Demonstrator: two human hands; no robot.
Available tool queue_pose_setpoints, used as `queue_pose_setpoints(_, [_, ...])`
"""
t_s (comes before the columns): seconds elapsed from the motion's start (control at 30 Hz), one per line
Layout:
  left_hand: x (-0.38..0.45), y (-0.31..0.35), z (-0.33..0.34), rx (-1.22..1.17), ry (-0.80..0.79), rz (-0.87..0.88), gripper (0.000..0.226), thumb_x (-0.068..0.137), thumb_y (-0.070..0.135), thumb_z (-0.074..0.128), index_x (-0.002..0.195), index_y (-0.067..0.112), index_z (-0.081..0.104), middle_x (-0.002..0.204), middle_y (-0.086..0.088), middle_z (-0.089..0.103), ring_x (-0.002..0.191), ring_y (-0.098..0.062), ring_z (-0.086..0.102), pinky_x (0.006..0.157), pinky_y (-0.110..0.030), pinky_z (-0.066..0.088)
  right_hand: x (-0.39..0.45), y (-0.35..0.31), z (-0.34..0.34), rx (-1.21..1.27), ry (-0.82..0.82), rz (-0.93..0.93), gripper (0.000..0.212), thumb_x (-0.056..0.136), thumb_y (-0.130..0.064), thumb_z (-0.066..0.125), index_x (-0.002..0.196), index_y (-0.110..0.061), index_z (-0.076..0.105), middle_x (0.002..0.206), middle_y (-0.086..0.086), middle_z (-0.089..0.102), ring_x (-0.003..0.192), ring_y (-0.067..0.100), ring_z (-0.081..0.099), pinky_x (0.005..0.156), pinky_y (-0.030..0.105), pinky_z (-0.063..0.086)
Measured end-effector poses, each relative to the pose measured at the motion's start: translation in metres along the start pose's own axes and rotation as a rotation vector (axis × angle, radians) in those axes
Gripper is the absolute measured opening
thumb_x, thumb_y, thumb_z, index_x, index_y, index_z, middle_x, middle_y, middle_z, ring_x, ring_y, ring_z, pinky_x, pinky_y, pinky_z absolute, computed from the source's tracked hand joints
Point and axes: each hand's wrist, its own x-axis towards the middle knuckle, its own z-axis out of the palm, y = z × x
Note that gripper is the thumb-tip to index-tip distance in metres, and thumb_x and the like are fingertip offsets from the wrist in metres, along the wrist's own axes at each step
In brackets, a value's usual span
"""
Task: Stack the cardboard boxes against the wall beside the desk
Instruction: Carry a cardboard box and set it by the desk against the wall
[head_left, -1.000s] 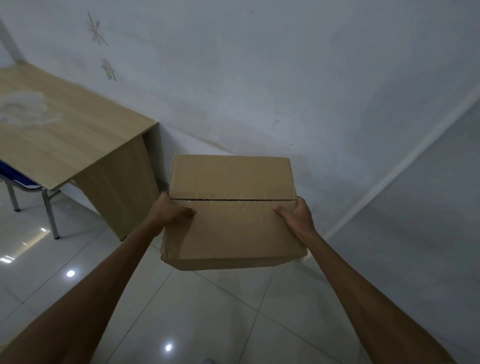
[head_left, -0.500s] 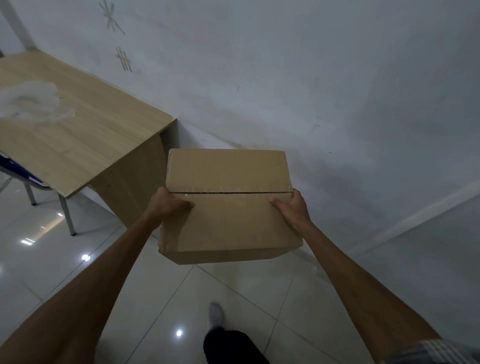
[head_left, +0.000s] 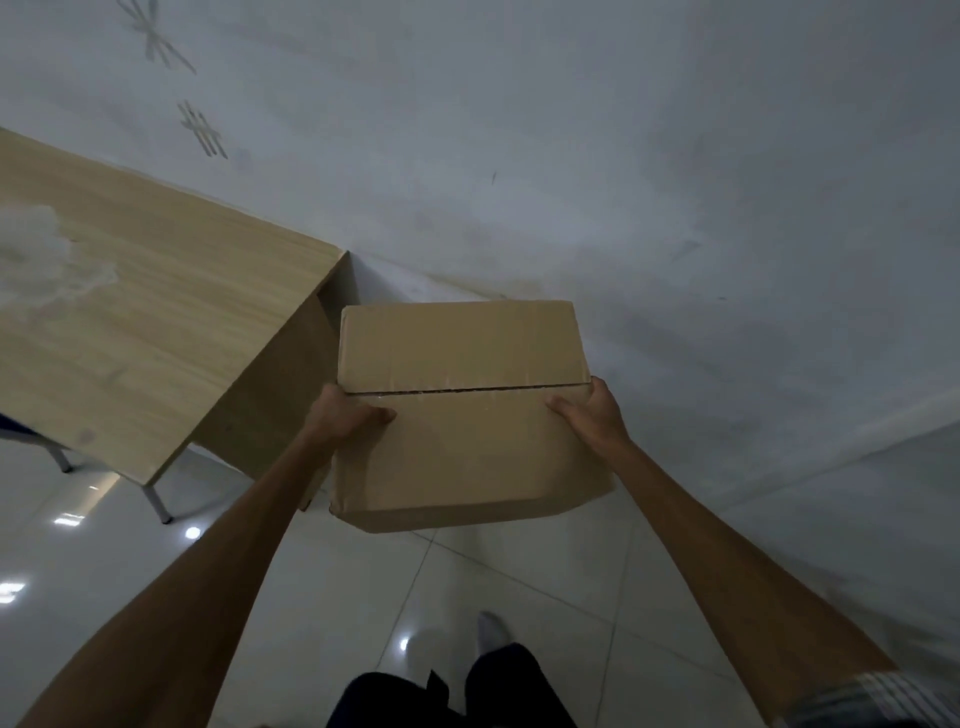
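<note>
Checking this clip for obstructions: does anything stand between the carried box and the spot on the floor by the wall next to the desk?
Nothing visible does. Both hands, left and right, hold the cardboard box in the air; the floor strip between desk and wall is mostly hidden behind the box.

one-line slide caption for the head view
Both hands, left hand and right hand, carry a closed cardboard box toward the wall beside the desk.

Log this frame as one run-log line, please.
phase: carrying | cardboard box off the floor, flaps closed | left hand and right hand grip its sides | desk left, wall ahead | not yet placed
</note>
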Motion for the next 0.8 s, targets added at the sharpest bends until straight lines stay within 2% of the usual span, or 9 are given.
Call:
queue_pose_setpoints(0.13, [0.034, -0.001, -0.023, 0.018, -0.077, -0.011, 0.078, 0.055, 0.034, 0.089, 0.121, 0.005, 0.059, 0.119, -0.012, 0.064, 0.105, -0.031, 0.061, 0.092, -0.05, 0.053, 0.002, -0.011, 0.026, -0.005, 0.046, 0.039, 0.065, 0.082, -0.034, 0.075, 0.136, -0.011, 0.047, 0.132, 0.011, 0.058, 0.116, 0.031, 0.058, 0.097, 0.043, 0.049])
queue_pose_setpoints(0.27, [0.074, -0.009, -0.045, 0.079, -0.149, 0.041, 0.088, 0.05, 0.038, 0.089, 0.125, 0.006, 0.057, 0.121, -0.012, 0.063, 0.107, -0.031, 0.062, 0.092, -0.052, 0.053, 0.0, -0.017, 0.061, 0.022, 0.108, 0.091, 0.069, 0.082, -0.036, 0.075, 0.139, -0.012, 0.044, 0.133, 0.009, 0.056, 0.117, 0.03, 0.057, 0.093, 0.037, 0.048])
queue_pose_setpoints(0.4, [0.114, -0.02, -0.059, 0.106, -0.209, 0.106, 0.082, 0.059, 0.033, 0.089, 0.128, 0.008, 0.054, 0.124, -0.01, 0.063, 0.108, -0.028, 0.062, 0.092, -0.046, 0.053, -0.002, -0.015, 0.098, 0.088, 0.186, 0.141, 0.07, 0.081, -0.036, 0.077, 0.139, -0.013, 0.045, 0.133, 0.008, 0.057, 0.118, 0.029, 0.057, 0.096, 0.038, 0.048])
queue_pose_setpoints(0.5, [0.141, -0.033, -0.062, 0.116, -0.22, 0.103, 0.095, 0.052, 0.046, 0.085, 0.133, 0.009, 0.051, 0.127, -0.008, 0.061, 0.11, -0.027, 0.061, 0.09, -0.042, 0.054, -0.002, -0.011, 0.124, 0.123, 0.213, 0.185, 0.068, 0.083, -0.03, 0.077, 0.139, -0.011, 0.045, 0.134, 0.009, 0.057, 0.119, 0.028, 0.057, 0.089, 0.03, 0.044])
queue_pose_setpoints(0.63, [0.176, -0.059, -0.055, 0.151, -0.237, 0.047, 0.115, 0.036, 0.061, 0.081, 0.134, 0.01, 0.049, 0.129, -0.009, 0.06, 0.111, -0.028, 0.06, 0.094, -0.047, 0.053, 0.008, 0.01, 0.151, 0.143, 0.21, 0.223, 0.068, 0.083, -0.03, 0.076, 0.141, -0.011, 0.045, 0.136, 0.009, 0.057, 0.119, 0.028, 0.057, 0.088, 0.03, 0.044])
queue_pose_setpoints(0.8, [0.227, -0.099, -0.022, 0.221, -0.273, 0.053, 0.094, 0.056, 0.052, 0.083, 0.133, 0.009, 0.049, 0.128, -0.011, 0.06, 0.112, -0.031, 0.06, 0.093, -0.049, 0.052, 0.041, 0.052, 0.181, 0.17, 0.194, 0.282, 0.067, 0.083, -0.027, 0.077, 0.139, -0.011, 0.046, 0.136, 0.01, 0.057, 0.119, 0.029, 0.057, 0.092, 0.036, 0.048])
